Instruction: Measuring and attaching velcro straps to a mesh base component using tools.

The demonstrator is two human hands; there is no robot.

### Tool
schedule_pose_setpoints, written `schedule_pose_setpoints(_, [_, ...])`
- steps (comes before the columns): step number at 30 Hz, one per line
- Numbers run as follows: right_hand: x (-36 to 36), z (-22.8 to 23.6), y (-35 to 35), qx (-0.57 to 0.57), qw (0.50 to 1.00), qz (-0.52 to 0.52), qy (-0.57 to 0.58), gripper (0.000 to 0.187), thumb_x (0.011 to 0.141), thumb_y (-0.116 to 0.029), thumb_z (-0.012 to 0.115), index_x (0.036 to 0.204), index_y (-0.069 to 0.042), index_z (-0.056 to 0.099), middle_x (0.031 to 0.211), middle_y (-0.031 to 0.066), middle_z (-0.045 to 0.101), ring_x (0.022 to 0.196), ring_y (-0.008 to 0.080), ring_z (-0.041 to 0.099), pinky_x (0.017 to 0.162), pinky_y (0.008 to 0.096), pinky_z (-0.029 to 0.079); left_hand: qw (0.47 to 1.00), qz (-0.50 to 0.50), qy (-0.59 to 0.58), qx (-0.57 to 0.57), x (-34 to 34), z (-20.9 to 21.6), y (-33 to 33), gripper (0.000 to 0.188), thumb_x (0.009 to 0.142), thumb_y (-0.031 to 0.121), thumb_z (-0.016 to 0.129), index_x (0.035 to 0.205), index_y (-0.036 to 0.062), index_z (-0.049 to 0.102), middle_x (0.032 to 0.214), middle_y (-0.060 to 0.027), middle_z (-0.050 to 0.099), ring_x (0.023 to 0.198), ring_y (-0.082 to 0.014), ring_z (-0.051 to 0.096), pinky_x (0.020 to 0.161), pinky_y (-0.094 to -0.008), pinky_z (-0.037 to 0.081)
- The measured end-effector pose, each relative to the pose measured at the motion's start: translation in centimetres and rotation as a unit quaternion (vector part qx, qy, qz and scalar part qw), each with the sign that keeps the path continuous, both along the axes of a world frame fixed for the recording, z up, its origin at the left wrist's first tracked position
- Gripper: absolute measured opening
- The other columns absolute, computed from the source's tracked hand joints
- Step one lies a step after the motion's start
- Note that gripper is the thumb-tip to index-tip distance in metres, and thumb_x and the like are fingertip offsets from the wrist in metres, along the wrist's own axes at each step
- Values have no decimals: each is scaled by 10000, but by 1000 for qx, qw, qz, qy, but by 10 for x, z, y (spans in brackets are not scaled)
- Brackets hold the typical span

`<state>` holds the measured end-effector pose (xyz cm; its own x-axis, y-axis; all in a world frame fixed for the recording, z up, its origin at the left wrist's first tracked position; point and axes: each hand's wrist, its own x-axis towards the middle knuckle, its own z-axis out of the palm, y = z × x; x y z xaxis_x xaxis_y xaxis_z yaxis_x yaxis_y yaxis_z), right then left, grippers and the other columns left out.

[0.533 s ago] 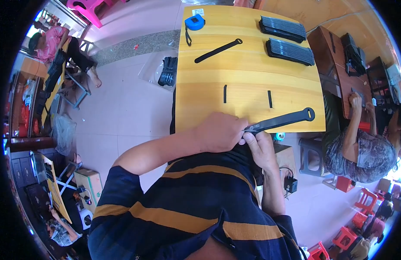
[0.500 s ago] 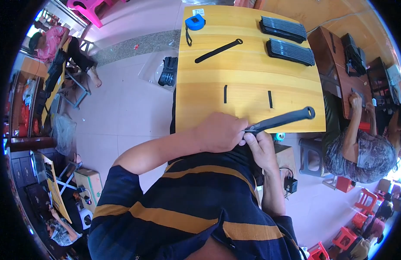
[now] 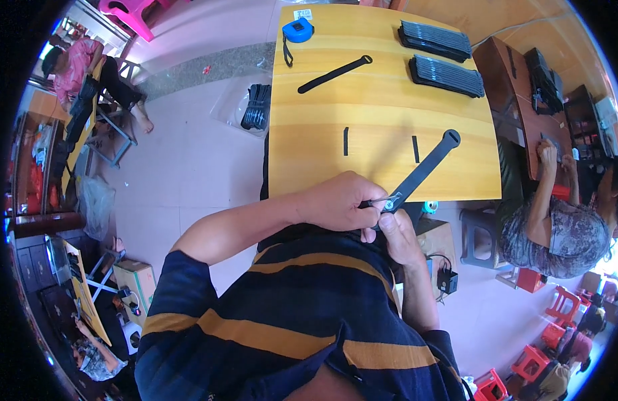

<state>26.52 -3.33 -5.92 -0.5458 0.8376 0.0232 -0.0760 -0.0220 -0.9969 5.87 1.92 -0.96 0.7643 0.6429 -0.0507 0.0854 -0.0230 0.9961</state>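
Observation:
A black strap [image 3: 426,172] with a slotted buckle end slants up and right over the table's near edge. My right hand [image 3: 404,240] pinches its lower end, thumb on top. My left hand [image 3: 342,202] is closed beside that end, around a thin metal tool [image 3: 381,200] whose exact kind I cannot make out. A small pale greenish round spot shows where the tool meets the strap. Two short black strips [image 3: 345,142] [image 3: 416,149] lie apart on the wooden tabletop [image 3: 309,147]. Farther off rests another black strap [image 3: 334,74] with a ring end.
A blue tape measure [image 3: 298,31] sits at the far left corner. Two bundles of black straps [image 3: 434,41] [image 3: 446,77] lie at the far right. Left of the table, a clear bag [image 3: 232,107] holds more straps. A person [image 3: 556,234] works at a brown table on the right.
The held strap has swung to a steeper slant, its buckle end moving up and left. The metal tool and the pale spot now show at its lower end.

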Motion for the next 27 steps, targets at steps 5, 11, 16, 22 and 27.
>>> schedule_pose_setpoints(5, [0,5,0,6,1000,29,4,650,1108,-536,346,1117,36,655,859,77,640,768,185,633,728,332,502,999,-40,12,17,-3,4,3,162,928,135,602,815,19,599,740,-114,736,707,-228,759,661,-339,571])
schedule_pose_setpoints(11, [0,7,0,54,997,-45,-6,563,1121,-453,390,1205,41,647,932,99,672,807,187,647,756,330,514,952,10,187,241,-3,25,-6,317,911,364,677,861,55,630,722,-177,665,736,-404,680,669,-481,528])
schedule_pose_setpoints(16, [5,7,3,8,1000,10,-9,555,1119,-467,391,998,11,646,817,77,665,775,191,663,724,321,520,963,-17,137,233,-7,18,-3,263,960,314,644,874,67,671,798,-134,726,758,-332,717,688,-442,542])
schedule_pose_setpoints(22, [7,4,3,16,999,40,21,524,1120,-442,403,960,-3,638,759,73,642,721,204,659,694,333,528,988,-79,36,125,-8,17,1,246,993,247,602,850,76,704,861,-81,773,788,-265,741,718,-400,554])
schedule_pose_setpoints(27, [10,31,1,68,992,98,-28,450,1116,-375,425,947,-15,635,713,75,633,629,211,652,635,357,537,980,-163,-4,110,-24,35,12,226,999,255,615,856,103,703,839,-85,744,781,-310,708,686,-432,513])
